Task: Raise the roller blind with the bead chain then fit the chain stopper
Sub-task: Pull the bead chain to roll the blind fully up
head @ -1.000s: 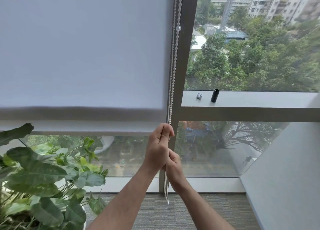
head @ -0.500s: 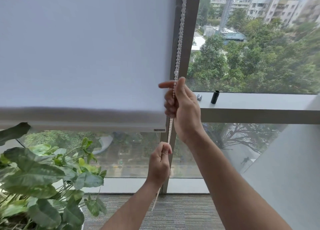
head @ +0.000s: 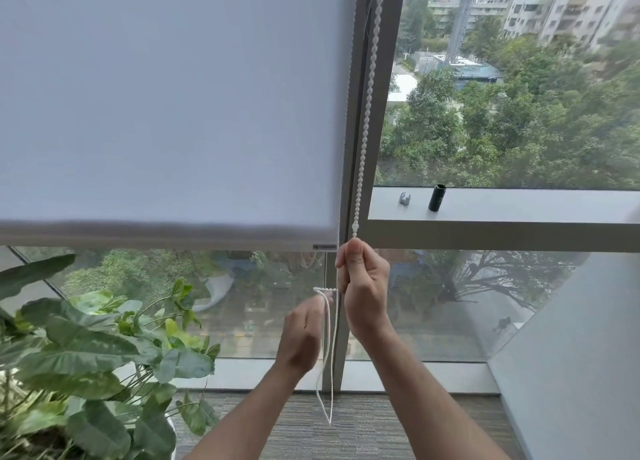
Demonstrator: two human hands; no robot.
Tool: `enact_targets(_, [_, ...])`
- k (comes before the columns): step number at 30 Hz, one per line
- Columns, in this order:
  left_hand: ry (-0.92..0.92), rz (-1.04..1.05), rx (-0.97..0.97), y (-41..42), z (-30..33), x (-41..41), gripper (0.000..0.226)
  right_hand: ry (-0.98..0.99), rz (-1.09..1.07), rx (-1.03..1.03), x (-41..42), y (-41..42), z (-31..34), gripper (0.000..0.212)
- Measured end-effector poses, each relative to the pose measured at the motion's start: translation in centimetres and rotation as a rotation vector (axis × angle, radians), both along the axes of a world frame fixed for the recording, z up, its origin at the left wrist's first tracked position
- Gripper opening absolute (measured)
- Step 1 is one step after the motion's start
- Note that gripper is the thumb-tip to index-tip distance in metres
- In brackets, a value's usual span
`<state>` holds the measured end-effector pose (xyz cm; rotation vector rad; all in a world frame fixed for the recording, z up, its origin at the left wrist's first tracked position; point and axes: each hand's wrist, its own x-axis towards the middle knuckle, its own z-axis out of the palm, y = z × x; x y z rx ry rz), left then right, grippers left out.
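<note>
Right hand: my right hand (head: 363, 286) was curled in a fist round the bead chain (head: 367, 106), just below the blind's bottom edge, in front of the window frame (head: 381, 120).
Left hand: my left hand (head: 304, 335) sat lower and to the left, fingers loosely bent, the chain's slack loop draped over them; I could not tell whether they pinched it.
Bead chain: ran taut from my right fist up along the frame; the loop hung below both hands.
Roller blind: the roller blind (head: 173, 96) covered the upper left pane, its bottom bar level with the ledge (head: 519, 205).
Ledge: a small silver piece (head: 404, 198) and a black cylinder (head: 437, 198) stood near each other.
Plant: a leafy plant (head: 86, 355) at lower left.
</note>
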<state>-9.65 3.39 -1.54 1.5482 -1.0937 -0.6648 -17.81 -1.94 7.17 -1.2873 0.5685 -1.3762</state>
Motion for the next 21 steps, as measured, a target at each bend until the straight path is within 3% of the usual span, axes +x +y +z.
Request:
enact_targets(7, [0.029,0.196,-0.108,-1.6,3.6,0.4,0.052,0.009,0.055,0.035,0.2,0.3,-2.4,0.040])
enact_targets(9, [0.136,0.194,-0.211,-1.8,5.2,0.0,0.055,0.033,0.059,0.052,0.2,0.7,-3.7,0.041])
enact_targets(11, [0.238,0.148,-0.318,-1.9,7.2,-0.1,0.049,0.071,0.061,0.090,0.0,1.3,-5.6,0.041])
enact_targets(14, [0.316,-0.086,-0.387,-2.3,10.5,-0.3,0.037,0.127,0.069,0.129,-0.3,1.9,-7.8,0.041])
enact_targets(17, [0.312,-0.277,-0.415,-2.7,12.4,-1.1,0.036,0.143,0.078,0.156,-0.3,1.6,-8.0,0.040])
enact_targets(21, [0.307,-0.158,-0.463,-2.9,12.0,-2.1,0.035,0.175,0.159,0.135,-0.9,0.8,-8.1,0.038])
